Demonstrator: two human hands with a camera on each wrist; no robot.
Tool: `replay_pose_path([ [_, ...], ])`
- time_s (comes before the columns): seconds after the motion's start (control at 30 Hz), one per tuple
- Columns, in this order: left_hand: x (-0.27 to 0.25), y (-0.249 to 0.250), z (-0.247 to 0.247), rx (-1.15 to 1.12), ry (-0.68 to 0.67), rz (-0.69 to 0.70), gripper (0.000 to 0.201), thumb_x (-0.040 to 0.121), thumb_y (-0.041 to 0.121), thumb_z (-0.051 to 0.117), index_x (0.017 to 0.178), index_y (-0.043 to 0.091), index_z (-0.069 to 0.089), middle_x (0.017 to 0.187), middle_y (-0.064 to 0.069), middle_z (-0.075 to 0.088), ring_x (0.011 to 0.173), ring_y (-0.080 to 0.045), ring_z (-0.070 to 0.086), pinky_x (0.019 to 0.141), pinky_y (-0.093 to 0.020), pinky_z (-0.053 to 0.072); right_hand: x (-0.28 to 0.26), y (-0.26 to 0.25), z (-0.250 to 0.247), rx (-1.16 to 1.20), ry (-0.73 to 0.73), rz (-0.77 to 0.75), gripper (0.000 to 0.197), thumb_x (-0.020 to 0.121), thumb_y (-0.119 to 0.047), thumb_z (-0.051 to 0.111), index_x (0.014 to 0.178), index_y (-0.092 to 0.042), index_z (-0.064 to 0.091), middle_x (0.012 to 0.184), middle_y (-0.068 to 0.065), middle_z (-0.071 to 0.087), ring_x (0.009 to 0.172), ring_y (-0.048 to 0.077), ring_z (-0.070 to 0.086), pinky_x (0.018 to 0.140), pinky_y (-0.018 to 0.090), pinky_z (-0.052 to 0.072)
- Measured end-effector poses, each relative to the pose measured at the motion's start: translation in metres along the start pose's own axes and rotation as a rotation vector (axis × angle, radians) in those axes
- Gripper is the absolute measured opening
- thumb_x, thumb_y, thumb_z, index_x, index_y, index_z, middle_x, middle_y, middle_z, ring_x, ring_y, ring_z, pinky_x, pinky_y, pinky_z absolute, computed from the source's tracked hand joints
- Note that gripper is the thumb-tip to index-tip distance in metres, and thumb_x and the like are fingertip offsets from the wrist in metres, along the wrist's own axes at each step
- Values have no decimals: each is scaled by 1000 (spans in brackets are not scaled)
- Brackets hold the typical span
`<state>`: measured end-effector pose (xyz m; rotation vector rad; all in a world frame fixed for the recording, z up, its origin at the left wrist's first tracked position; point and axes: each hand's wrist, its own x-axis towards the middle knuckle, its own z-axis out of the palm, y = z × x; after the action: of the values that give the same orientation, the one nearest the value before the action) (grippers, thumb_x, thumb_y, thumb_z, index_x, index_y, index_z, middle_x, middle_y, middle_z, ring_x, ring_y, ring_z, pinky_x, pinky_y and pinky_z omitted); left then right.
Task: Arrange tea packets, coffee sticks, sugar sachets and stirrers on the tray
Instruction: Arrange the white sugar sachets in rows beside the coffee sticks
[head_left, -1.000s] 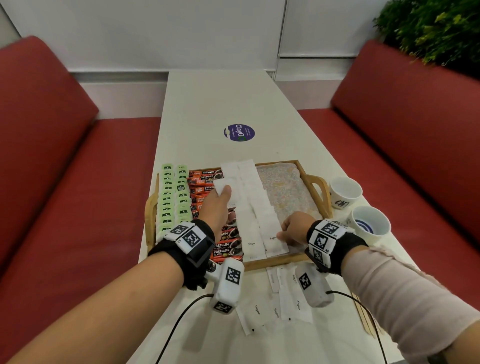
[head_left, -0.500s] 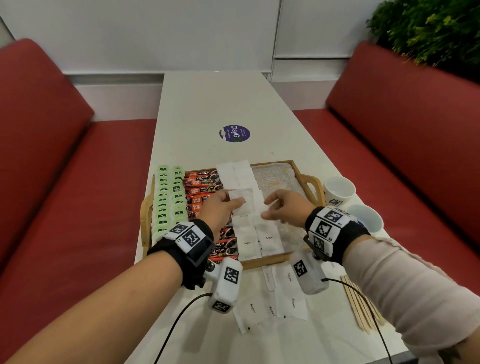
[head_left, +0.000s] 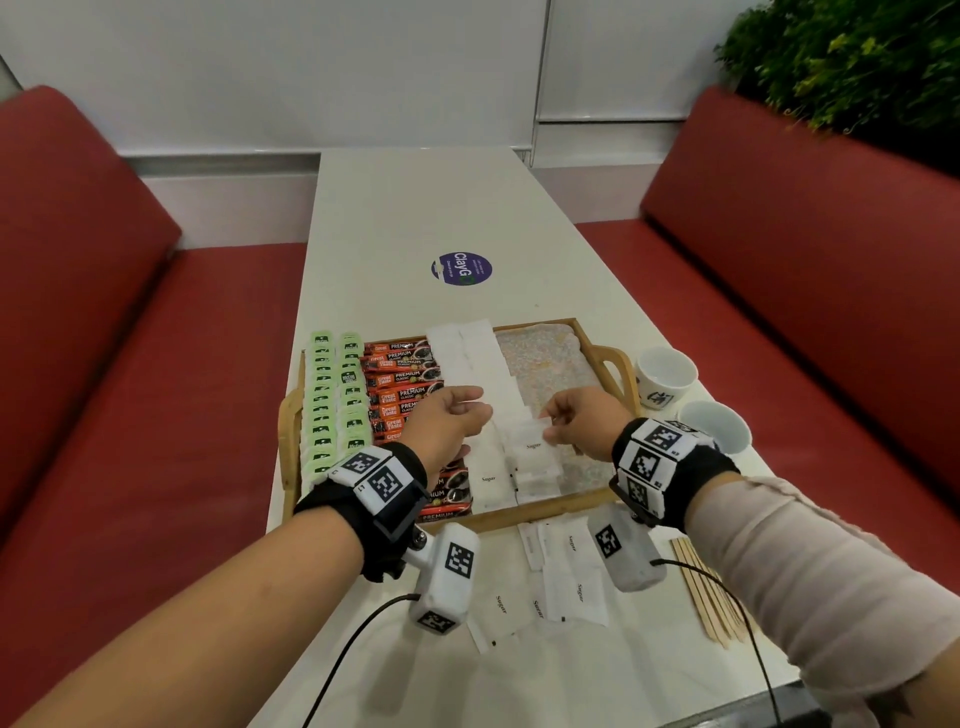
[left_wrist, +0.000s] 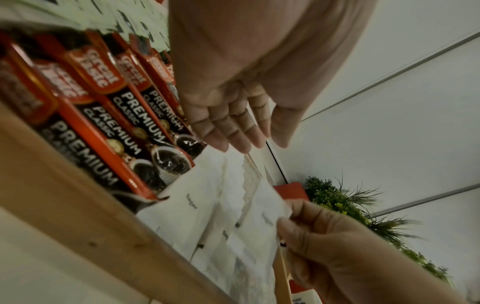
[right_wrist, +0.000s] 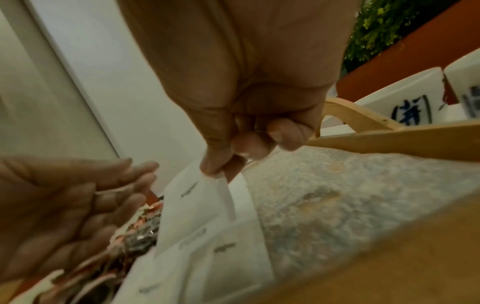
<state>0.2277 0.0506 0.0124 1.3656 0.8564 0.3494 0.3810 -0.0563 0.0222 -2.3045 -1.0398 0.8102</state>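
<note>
A wooden tray holds two columns of green tea packets, a row of red coffee sticks and two columns of white sugar sachets. My right hand pinches one sugar sachet by its edge just above the near end of the right sachet column; the right wrist view shows this pinch on the sachet. My left hand hovers beside it over the coffee sticks, fingers straight and holding nothing. Wooden stirrers lie on the table at the right.
Several loose sugar sachets lie on the white table between the tray and its near edge. Two white cups stand right of the tray. The tray's right part shows its patterned bottom. Red benches flank the table.
The left hand carried a sachet from the far sachets toward the right hand, which rose from the near end and took it. The left hand has let go.
</note>
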Motion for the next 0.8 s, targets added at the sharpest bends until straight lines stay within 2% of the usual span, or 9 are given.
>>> replay_pose_path([
  [0.1,0,-1,-2,-5,35,3,20,93,12,57,112,19,55,103,0,57,85,-11,55,91,-38,46,0,10,5,-31,-51,55,23,85,-9,67,72,-24,55,69,-7,53,58,6,48,53,17,42],
  [0.2,0,-3,-3,3,52,10,20,93,11,57,111,19,56,105,-1,58,88,-13,56,90,-38,47,-2,12,11,-78,-56,82,11,84,-12,69,85,-19,60,76,-5,57,60,7,50,57,17,42],
  [0.27,0,-3,-3,5,55,9,22,93,9,56,113,18,55,105,0,59,89,-14,56,91,-38,48,-1,13,15,-109,-43,97,12,83,-14,70,91,-17,62,85,-1,60,72,13,56,68,22,47],
  [0.33,0,-3,-2,2,56,10,23,93,7,55,114,17,55,103,1,59,88,-13,56,90,-38,47,2,14,19,-100,-40,123,14,82,-13,71,90,-17,60,90,2,61,84,18,58,81,30,51],
  [0.4,1,-4,-1,10,58,17,23,93,5,55,114,16,55,101,2,59,85,-12,56,88,-37,47,5,14,22,-92,-39,145,14,82,-11,70,88,-16,58,91,4,62,87,21,60,87,36,53],
  [0.47,1,-5,-1,21,59,20,23,92,5,55,113,16,56,99,3,59,83,-11,57,86,-36,48,6,15,24,-84,-34,156,14,82,-10,70,86,-16,58,90,4,62,87,22,61,87,38,54],
  [0.57,2,-6,-1,33,59,14,22,92,6,56,111,18,56,99,3,60,84,-11,57,85,-36,49,7,16,26,-119,-27,149,14,81,-13,71,86,-17,58,89,2,62,85,20,60,80,33,54],
  [0.7,-1,-7,2,71,35,9,20,92,7,57,110,17,56,98,3,60,83,-11,58,76,-29,48,3,16,23,-133,-16,143,16,80,-17,72,87,-18,58,90,1,64,86,21,62,77,32,53],
  [0.8,-8,-6,4,124,-21,10,16,91,8,59,105,15,59,98,-1,64,80,-11,60,69,-26,49,-5,16,16,-131,43,113,15,82,-22,69,91,-19,57,87,-4,57,82,16,56,65,23,44],
])
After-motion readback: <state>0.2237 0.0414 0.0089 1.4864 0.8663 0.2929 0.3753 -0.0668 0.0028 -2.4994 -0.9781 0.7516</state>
